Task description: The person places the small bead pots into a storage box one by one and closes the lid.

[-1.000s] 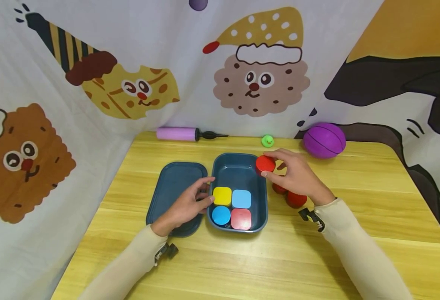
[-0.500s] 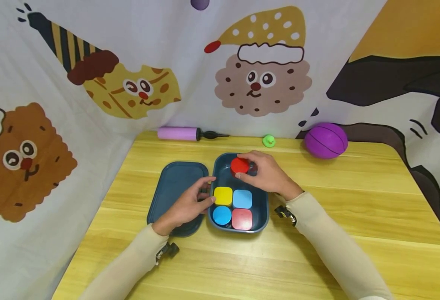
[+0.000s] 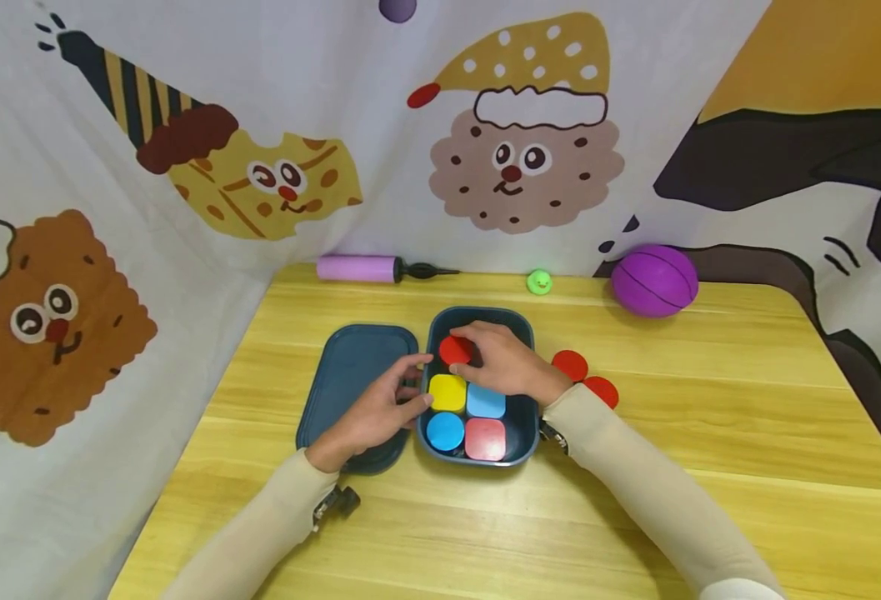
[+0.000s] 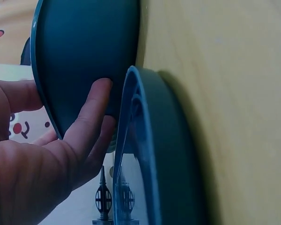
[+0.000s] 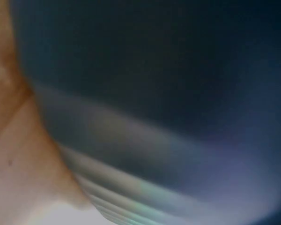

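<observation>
One red disc (image 3: pixel 454 351) is sitting at the far left inside the box (image 3: pixel 518 437), just beyond the yellow block (image 3: pixel 448 392); whether it is already touching the box floor, can't tell. Right hand (image 3: pixel 513 359) is pinching it by the sides, thumb near, fingers far; right wrist view is showing mostly blur. Handling, my guess: light, stiff, smooth, maybe a bit slippery, not looking fragile. Best hold: thumb and fingertips on opposite sides of the round edge, leaving the flat top free.

Left hand (image 3: pixel 372 410) is gripping the box's left wall, some digits going over the rim, others lying against the outside. Box is looking stiff and light, so the rim is serving well as a hold.

Below the yellow block the blue disc (image 3: pixel 445 432) is lying; the light blue block (image 3: pixel 487 401) is sitting right of yellow, partly hidden by the right hand, with the pink block (image 3: pixel 485 439) below it.

Outside: lid (image 3: pixel 335 375) is lying left of the box, partly under the left hand. Two loose discs (image 3: pixel 570 365), also red, are lying right of the box. Farther back on the desk (image 3: pixel 500 525), the pump (image 3: pixel 360 268), duck (image 3: pixel 539 282) and ball (image 3: pixel 654 280) are lining the rear edge.
</observation>
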`<control>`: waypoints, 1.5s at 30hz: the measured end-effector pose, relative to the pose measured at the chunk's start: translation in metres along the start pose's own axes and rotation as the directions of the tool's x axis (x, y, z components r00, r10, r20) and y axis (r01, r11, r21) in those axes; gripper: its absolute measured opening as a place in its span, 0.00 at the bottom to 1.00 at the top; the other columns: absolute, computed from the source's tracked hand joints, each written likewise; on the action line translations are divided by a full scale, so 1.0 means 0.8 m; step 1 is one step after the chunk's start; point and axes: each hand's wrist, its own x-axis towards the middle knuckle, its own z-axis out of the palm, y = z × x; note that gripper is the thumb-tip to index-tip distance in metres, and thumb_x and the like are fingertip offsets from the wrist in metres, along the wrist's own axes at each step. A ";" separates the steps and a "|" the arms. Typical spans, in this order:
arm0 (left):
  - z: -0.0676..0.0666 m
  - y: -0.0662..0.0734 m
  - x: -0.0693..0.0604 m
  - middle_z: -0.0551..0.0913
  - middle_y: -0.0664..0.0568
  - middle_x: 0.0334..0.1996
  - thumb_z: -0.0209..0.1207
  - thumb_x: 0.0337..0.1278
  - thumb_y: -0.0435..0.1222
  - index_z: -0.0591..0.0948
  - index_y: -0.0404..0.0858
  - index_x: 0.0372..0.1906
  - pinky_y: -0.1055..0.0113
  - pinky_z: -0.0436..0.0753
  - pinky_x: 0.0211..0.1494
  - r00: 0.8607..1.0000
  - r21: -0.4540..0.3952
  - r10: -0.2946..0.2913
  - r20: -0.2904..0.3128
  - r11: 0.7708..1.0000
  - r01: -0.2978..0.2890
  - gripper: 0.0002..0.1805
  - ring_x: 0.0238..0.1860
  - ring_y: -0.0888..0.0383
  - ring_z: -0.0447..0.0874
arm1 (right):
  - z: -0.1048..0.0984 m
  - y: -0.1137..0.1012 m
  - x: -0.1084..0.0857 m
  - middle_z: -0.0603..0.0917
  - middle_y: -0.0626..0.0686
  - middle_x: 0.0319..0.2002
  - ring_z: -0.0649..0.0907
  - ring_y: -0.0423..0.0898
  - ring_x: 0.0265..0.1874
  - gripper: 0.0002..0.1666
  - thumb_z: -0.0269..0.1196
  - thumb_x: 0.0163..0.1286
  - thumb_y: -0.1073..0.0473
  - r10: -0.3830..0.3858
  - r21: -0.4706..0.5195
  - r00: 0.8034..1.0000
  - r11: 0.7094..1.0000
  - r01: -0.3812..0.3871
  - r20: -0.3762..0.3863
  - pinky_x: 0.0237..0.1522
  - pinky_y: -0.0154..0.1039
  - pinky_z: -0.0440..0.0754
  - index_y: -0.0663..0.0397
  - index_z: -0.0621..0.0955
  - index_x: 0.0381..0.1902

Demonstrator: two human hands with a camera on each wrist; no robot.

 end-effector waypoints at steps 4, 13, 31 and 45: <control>0.000 0.000 0.000 0.68 0.40 0.71 0.59 0.79 0.36 0.63 0.55 0.81 0.55 0.91 0.46 1.000 -0.005 -0.003 -0.012 1.000 0.003 0.33 0.59 0.47 0.83 | 0.003 0.000 0.002 0.84 0.54 0.60 0.82 0.48 0.50 0.39 0.71 0.72 0.46 -0.004 -0.002 1.000 1.000 0.004 0.025 0.55 0.43 0.86 0.57 0.75 0.74; 0.001 0.000 0.001 0.68 0.41 0.72 0.60 0.78 0.36 0.63 0.54 0.81 0.55 0.90 0.48 1.000 -0.014 -0.019 -0.015 1.000 0.019 0.33 0.62 0.44 0.81 | 0.004 -0.003 0.001 0.84 0.54 0.59 0.82 0.47 0.50 0.38 0.70 0.74 0.47 0.001 0.007 0.997 1.000 -0.001 0.077 0.55 0.43 0.87 0.58 0.75 0.75; 0.001 -0.002 0.002 0.69 0.39 0.70 0.59 0.78 0.35 0.62 0.50 0.82 0.56 0.90 0.46 1.000 -0.035 -0.011 -0.009 0.999 0.011 0.34 0.59 0.46 0.82 | -0.005 -0.004 -0.011 0.86 0.53 0.57 0.85 0.48 0.50 0.34 0.71 0.73 0.48 -0.044 0.059 0.999 0.997 0.044 0.001 0.51 0.42 0.87 0.57 0.79 0.71; 0.002 -0.004 0.004 0.69 0.40 0.69 0.61 0.77 0.35 0.65 0.53 0.80 0.56 0.90 0.46 0.999 -0.049 -0.028 -0.021 0.998 0.027 0.33 0.58 0.47 0.82 | -0.042 -0.003 -0.047 0.85 0.61 0.61 0.87 0.56 0.57 0.32 0.71 0.73 0.50 -0.034 0.109 0.996 0.993 0.043 -0.082 0.53 0.54 0.89 0.59 0.80 0.69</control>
